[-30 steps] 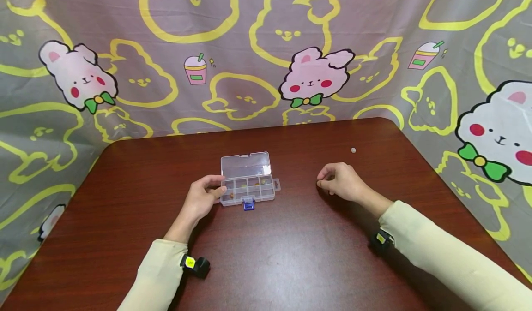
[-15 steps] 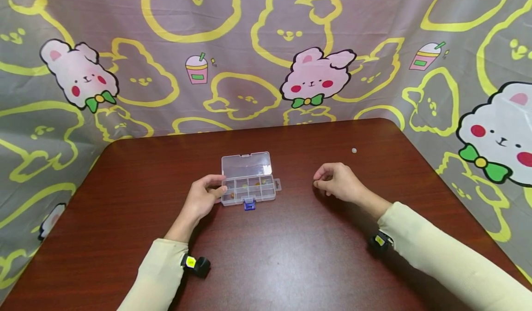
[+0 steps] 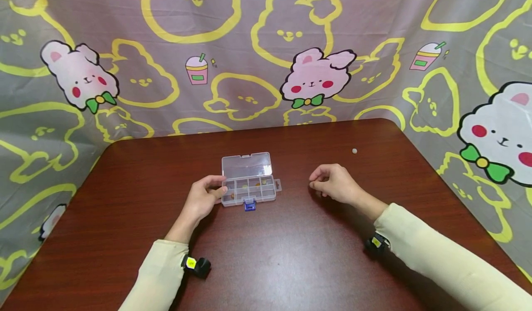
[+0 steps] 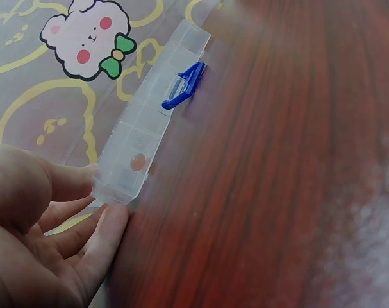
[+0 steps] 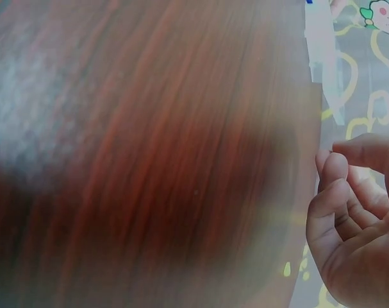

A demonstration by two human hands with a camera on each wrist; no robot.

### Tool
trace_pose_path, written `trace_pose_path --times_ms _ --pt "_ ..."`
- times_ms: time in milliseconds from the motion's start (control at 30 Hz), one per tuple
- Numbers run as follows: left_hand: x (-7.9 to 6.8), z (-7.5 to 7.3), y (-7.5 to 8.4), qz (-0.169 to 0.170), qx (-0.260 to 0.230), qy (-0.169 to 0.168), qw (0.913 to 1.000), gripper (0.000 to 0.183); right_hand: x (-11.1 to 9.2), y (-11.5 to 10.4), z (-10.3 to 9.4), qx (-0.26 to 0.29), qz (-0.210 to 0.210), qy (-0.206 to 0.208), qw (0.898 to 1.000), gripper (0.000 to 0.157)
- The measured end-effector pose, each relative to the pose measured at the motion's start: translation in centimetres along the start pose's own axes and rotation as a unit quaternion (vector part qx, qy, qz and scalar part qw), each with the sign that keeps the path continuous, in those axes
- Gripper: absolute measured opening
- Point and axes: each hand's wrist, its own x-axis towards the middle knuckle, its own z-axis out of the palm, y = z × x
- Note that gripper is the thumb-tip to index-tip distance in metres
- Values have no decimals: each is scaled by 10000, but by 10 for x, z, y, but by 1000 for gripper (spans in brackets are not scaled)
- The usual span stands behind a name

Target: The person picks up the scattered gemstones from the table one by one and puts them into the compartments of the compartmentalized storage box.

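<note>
A clear plastic compartment box (image 3: 254, 192) lies on the table with its lid (image 3: 246, 165) raised at the back. Several small orange and yellowish pieces sit in some compartments; an orange-brown one (image 4: 138, 162) shows through the front wall. My left hand (image 3: 203, 196) grips the box's left end between thumb and fingers. To the right of the box, my right hand (image 3: 335, 182) is held low over the table, thumb and fingertips pinched together. Only a tiny dark edge of something shows between those fingertips in the right wrist view; its kind is hidden.
A small whitish round piece (image 3: 354, 151) lies far right on the brown table (image 3: 274, 265). The box's blue latch (image 3: 250, 205) hangs at its front, and a hanging tab (image 3: 278, 185) sticks out right. A patterned cloth (image 3: 245, 52) surrounds the table's back and sides.
My right hand has moved slightly left toward the box, fingertips still pinched. The left hand and box have stayed in place.
</note>
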Motion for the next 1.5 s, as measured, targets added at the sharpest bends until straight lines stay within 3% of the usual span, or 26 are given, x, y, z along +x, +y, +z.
trace_pose_path --times_ms 467,1500 --pt "0 0 0 -12 21 23 10000 31 2 -7 12 2 -36 96 9999 5" --pt "1 0 0 -39 -70 15 10000 33 18 -38 48 318 -566 -181 9977 5"
